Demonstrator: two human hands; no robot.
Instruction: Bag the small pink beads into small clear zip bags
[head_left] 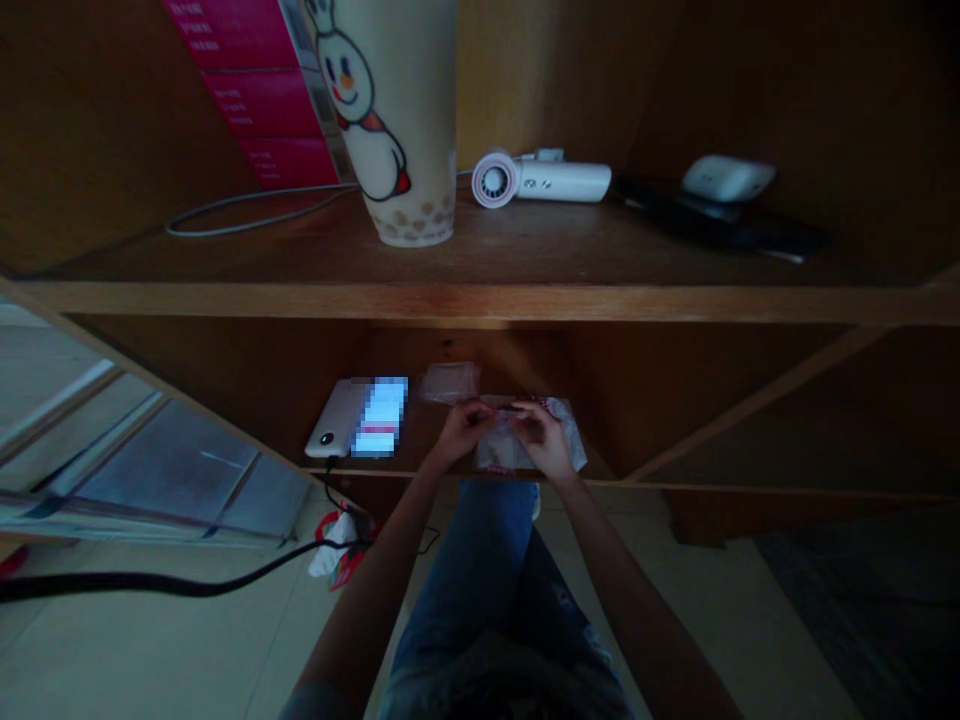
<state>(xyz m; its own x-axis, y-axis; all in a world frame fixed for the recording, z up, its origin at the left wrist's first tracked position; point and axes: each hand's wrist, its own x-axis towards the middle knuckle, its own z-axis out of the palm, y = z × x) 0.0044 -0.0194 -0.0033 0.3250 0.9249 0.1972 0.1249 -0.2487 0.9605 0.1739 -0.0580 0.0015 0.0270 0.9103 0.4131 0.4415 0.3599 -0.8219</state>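
Note:
Both of my hands reach into the lower shelf and meet over a clear plastic bag (572, 440). My left hand (463, 430) is closed, thumb and fingers pinched at the bag's left side. Close by, my right hand (546, 440) is also closed in a pinch, its fingertips facing the left ones. What sits between the fingertips is small and dim, and I cannot make it out. Small dark red bits show at the bag's edges. Behind my left hand lies a flat clear plastic packet (450, 382).
Left on the lower shelf are a white power bank (330, 425) with a cable and a lit phone (380, 418). The upper shelf (480, 300) overhangs, carrying a bubble tea cup (412, 120), a handheld fan (555, 182), a pink box (262, 100) and a white device (727, 178).

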